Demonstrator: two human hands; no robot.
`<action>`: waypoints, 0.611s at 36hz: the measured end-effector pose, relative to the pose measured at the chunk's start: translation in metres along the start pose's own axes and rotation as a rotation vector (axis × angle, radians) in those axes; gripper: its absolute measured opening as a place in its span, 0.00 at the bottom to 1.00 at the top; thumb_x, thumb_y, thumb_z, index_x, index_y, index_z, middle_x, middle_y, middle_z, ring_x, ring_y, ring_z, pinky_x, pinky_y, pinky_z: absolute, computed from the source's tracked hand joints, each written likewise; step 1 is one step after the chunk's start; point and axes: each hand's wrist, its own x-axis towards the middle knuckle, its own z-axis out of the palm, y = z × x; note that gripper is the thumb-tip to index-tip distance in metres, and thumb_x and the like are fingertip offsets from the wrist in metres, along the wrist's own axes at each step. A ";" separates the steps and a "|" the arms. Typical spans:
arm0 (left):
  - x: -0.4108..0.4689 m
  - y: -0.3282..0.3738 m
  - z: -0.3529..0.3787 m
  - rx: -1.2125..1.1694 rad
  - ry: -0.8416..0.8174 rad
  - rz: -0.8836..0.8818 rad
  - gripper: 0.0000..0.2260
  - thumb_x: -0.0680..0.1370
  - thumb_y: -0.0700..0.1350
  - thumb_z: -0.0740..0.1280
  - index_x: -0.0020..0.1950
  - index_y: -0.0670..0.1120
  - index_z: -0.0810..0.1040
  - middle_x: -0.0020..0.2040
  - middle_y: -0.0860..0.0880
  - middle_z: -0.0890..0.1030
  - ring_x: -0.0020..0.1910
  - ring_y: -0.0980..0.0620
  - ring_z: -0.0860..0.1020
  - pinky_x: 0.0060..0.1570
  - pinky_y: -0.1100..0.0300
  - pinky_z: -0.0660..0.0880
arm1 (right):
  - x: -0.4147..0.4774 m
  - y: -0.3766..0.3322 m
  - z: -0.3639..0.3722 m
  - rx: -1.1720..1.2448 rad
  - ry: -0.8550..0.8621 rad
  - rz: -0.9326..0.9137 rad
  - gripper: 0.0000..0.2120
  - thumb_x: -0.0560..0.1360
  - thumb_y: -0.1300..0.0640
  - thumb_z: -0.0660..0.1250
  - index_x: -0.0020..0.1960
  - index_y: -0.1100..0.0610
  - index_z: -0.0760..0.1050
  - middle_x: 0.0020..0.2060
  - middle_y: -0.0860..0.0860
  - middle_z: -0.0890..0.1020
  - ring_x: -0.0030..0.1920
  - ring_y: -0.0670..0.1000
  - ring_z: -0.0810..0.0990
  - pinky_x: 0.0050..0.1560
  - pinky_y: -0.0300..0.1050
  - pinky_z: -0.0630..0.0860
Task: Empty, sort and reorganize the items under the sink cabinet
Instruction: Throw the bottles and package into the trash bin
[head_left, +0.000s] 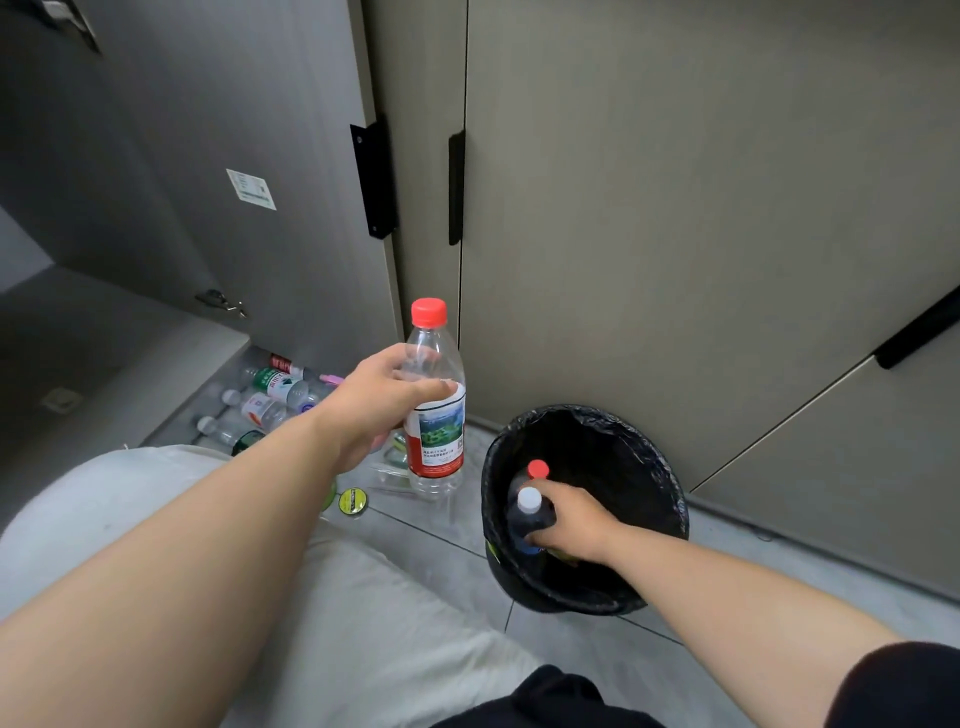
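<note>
My left hand (387, 402) grips a clear plastic bottle (435, 415) with a red cap and a red-and-green label, held upright above the floor. My right hand (574, 522) reaches into a black-lined trash bin (660, 483) and holds a dark bottle (527, 517) with a white cap. A second bottle with a red cap (538, 469) stands just behind it in the bin. Several more plastic bottles (265, 402) lie on the floor at the foot of the open cabinet door (218, 156).
Closed grey cabinet doors (675, 208) with black handles fill the back. A small round green-and-black lid (352, 501) lies on the tiled floor beside my knee (156, 499). Clear wrapping lies under the held bottle.
</note>
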 end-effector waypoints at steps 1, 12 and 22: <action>0.000 0.000 0.000 0.008 -0.008 0.002 0.15 0.76 0.41 0.75 0.61 0.50 0.79 0.45 0.50 0.87 0.41 0.54 0.87 0.28 0.66 0.78 | 0.001 -0.002 0.002 -0.015 -0.008 -0.008 0.28 0.65 0.53 0.76 0.65 0.45 0.75 0.56 0.46 0.81 0.56 0.50 0.78 0.57 0.43 0.74; 0.002 -0.007 0.002 0.207 -0.098 0.034 0.14 0.76 0.42 0.73 0.57 0.59 0.80 0.47 0.54 0.87 0.43 0.59 0.85 0.33 0.66 0.75 | 0.012 -0.003 0.008 -0.023 -0.101 0.093 0.15 0.73 0.56 0.71 0.58 0.48 0.77 0.51 0.48 0.81 0.50 0.51 0.80 0.52 0.41 0.75; 0.000 -0.011 0.016 0.437 -0.189 0.140 0.17 0.77 0.43 0.74 0.64 0.53 0.76 0.56 0.49 0.84 0.56 0.50 0.83 0.57 0.52 0.79 | -0.018 -0.116 -0.107 0.578 0.028 -0.317 0.23 0.73 0.66 0.68 0.64 0.48 0.74 0.55 0.55 0.78 0.44 0.49 0.77 0.42 0.40 0.75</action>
